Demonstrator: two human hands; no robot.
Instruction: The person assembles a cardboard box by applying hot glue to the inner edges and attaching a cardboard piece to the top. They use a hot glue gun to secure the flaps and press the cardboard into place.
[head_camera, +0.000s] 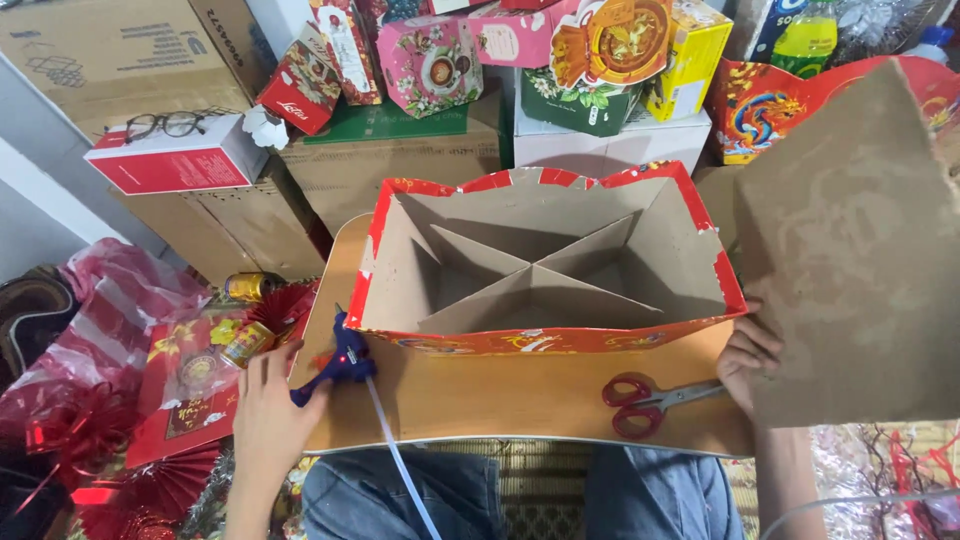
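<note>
My left hand (268, 412) grips a blue glue gun (338, 362) with a clear glue stick (400, 462) trailing out of its back, at the left end of a small wooden table (500, 395). My right hand (748, 362) holds a large brown cardboard sheet (850, 260) by its lower left edge, to the right of a red-trimmed cardboard box (540, 270). The box stands on the table and has cross-shaped dividers inside. Red-handled scissors (645, 402) lie on the table just left of my right hand.
Cardboard cartons (380, 165) and colourful gift boxes (430, 60) stack up behind the table. Glasses (175, 124) rest on a red and white box (180, 158) at the back left. Red wrapping, cans and fans (130, 400) litter the floor at the left. My jeans (520, 500) show below the table.
</note>
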